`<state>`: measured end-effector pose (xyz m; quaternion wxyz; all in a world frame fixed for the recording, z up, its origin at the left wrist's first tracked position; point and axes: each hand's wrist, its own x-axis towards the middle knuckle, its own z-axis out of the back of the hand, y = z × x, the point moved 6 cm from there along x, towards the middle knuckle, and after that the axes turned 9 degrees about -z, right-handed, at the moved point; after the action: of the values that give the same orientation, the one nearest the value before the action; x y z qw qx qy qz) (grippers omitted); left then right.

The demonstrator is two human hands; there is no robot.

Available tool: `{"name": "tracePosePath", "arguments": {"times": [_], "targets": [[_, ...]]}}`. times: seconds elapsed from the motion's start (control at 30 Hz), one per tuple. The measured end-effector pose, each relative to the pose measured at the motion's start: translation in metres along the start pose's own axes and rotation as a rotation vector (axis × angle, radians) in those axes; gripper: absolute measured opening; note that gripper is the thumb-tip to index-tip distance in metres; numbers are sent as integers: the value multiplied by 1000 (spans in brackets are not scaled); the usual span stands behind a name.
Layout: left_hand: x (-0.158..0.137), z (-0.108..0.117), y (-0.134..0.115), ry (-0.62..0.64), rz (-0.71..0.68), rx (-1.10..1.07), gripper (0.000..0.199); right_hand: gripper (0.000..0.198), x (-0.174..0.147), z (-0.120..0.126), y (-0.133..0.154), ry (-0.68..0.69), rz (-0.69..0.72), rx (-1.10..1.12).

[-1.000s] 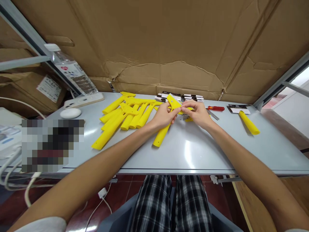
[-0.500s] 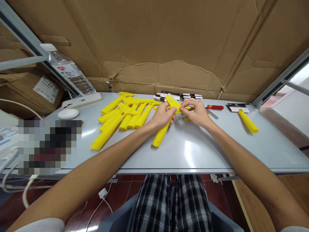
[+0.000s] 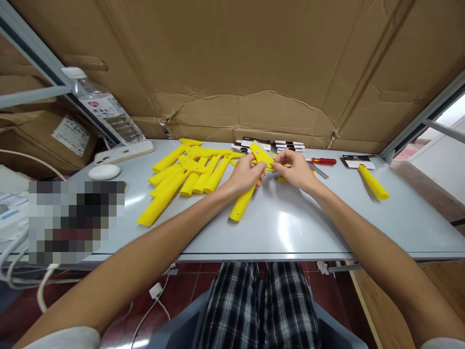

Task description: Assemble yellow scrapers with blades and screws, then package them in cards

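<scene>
The left grip, the person's left hand (image 3: 244, 173), was closed around the middle of a yellow tool (image 3: 241, 206), held over the table (image 3: 225, 242). Its flat head stuck out above the fingers and its handle slanted down toward the near edge. The right hand (image 3: 295, 169) had thumb and forefinger narrowed at the head's right side; whether they pinched something tiny, I could not tell.

Small metal bits (image 3: 275, 178) lay just beyond, partly screened by the right hand. To the left, more yellow tools (image 3: 174, 186) were heaped together; behind the hands sat packets (image 3: 289, 145). A red screwdriver (image 3: 324, 161) and a metal strip (image 3: 320, 171) lay right of the right hand, and a single yellow handle (image 3: 374, 183) well apart.

The held tool looked smooth and bright, with a silvery dot on its head and a small hole near the handle's end.
</scene>
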<state>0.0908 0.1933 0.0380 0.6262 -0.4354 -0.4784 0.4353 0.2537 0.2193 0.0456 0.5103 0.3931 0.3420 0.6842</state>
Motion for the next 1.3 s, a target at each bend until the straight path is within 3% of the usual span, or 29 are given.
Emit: {"name": "tracePosePath", "arguments": {"times": [0.2, 0.47, 0.67, 0.73, 0.87, 1.07, 1.17, 1.3], "targets": [[-1, -1, -4, 17, -25, -7, 5, 34, 1, -6, -6, 107, -101, 230], [-2, -2, -4, 30, -19, 29, 5, 48, -1, -5, -8, 111, -219, 316], [1, 1, 5, 122, 11, 210, 26, 50, 3, -2, -14, 49, -242, 348], [4, 5, 8, 132, -36, 325, 34, 47, 5, 3, -16, -2, -247, 349], [9, 17, 7, 23, -204, 641, 43, 42, 8, 8, -17, -20, -245, 351], [5, 20, -1, -15, -302, 738, 56, 42, 10, 9, -19, 2, -218, 361], [3, 19, -3, -28, -332, 762, 59, 36, 10, 12, -17, -6, -167, 246], [1, 17, -6, -14, -371, 838, 63, 40, 6, 22, -4, -146, 85, -191]]}}
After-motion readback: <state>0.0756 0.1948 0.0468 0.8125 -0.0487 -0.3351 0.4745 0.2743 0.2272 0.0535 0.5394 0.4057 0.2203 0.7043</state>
